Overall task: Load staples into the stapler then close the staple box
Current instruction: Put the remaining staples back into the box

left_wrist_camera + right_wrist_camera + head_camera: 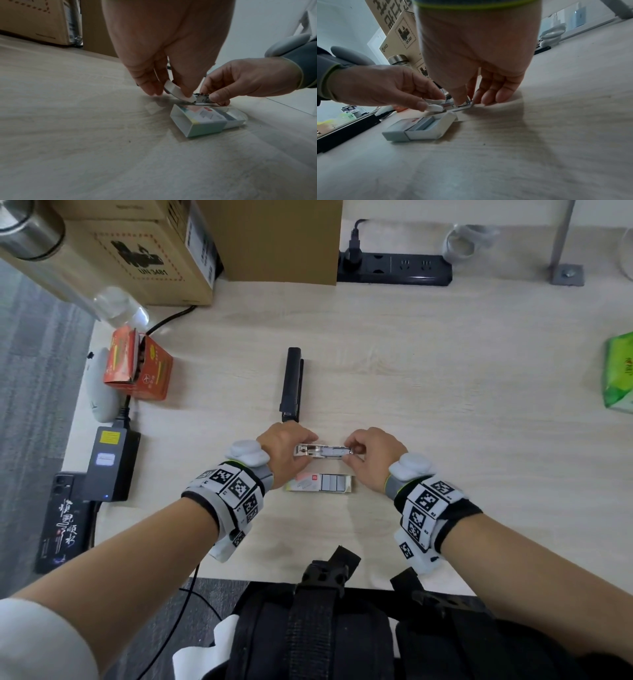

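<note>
— What is that little box closest to the person?

— That is the staple box [319,483]. It lies flat on the table [445,405], just in front of both hands. Its tray is pulled out, and grey rows of staples [331,482] show inside. So it is not closed yet.

— And the hands, just past it?

— They work on the stapler [323,451], a small silver one with a white end. It lies sideways on the table with its top open. The left hand [286,451] pinches the white end with curled fingers. The right hand [371,455] pinches the other end with thumb and finger.

— Which step is this?

— I think it is the loading step. I cannot tell if a strip of staples is seated in the track.

— What comes next?

— Maybe push the strip in straight, snap the top down, then slide the tray shut.

— And farther back?

— A long black stapler [292,385] lies untouched.
</note>
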Action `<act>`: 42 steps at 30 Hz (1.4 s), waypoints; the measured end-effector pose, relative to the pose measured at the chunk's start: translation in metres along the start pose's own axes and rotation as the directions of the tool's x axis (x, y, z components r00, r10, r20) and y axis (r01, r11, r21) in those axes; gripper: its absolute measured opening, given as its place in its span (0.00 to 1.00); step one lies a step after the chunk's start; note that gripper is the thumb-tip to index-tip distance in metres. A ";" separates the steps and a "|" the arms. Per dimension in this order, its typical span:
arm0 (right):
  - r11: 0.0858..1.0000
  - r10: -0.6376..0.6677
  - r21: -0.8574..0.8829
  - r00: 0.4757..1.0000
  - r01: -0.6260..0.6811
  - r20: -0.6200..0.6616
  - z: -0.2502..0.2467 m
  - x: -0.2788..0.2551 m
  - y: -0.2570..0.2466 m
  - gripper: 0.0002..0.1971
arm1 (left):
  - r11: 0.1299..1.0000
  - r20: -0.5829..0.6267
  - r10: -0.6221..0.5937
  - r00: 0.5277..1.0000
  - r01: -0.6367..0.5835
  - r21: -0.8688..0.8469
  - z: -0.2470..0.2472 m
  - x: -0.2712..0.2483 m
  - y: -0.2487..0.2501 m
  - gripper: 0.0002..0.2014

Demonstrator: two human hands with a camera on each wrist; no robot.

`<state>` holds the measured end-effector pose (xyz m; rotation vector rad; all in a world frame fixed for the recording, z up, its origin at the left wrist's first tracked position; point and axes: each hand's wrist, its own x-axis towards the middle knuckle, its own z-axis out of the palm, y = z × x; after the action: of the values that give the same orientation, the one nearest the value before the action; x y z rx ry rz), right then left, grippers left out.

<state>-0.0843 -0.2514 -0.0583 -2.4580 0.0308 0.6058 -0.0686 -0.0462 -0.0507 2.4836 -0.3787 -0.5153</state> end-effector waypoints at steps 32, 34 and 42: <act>0.978 -0.174 -0.094 0.978 0.184 0.113 0.024 -0.032 -0.022 0.10 | 0.989 0.113 0.108 0.988 -0.118 0.090 0.016 -0.032 0.010 0.14; 0.981 -0.166 -0.076 0.979 0.176 0.122 0.024 -0.031 -0.023 0.09 | 0.988 0.102 0.106 0.989 -0.117 0.099 0.015 -0.031 0.011 0.13; 0.992 -0.122 0.050 0.985 0.117 0.121 0.019 -0.030 -0.025 0.06 | 0.987 0.092 0.114 0.989 -0.124 0.106 0.014 -0.032 0.011 0.13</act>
<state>-0.1153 -0.2236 -0.0446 -2.3566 -0.1511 0.6965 -0.1048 -0.0503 -0.0462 2.5322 -0.6011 -0.5660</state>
